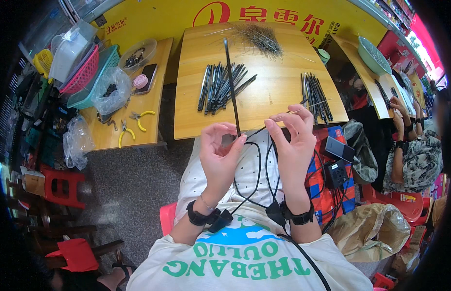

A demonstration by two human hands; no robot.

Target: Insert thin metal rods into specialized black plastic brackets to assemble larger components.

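Observation:
My left hand (219, 156) is closed in a pinch around the lower end of a long black rod (231, 82), which points up and away over the table. Beside it, my right hand (294, 138) pinches a thin wire (318, 103); its silvery end sticks out to the right, and a dark thin length shows toward my left hand. Whether that length is the same piece, I cannot tell. A fanned bundle of black rods (216, 89) lies beyond my left hand on the wooden table (278, 72). Another bundle of black rods (316, 97) lies at the table's right side.
A tangled heap of thin wires (259, 40) lies at the far edge. On the left side table are yellow-handled pliers (126, 133), a phone (147, 77) and stacked baskets (82, 72). Black cables (258, 169) hang between my wrists. A co-worker's hands (401, 114) show at right.

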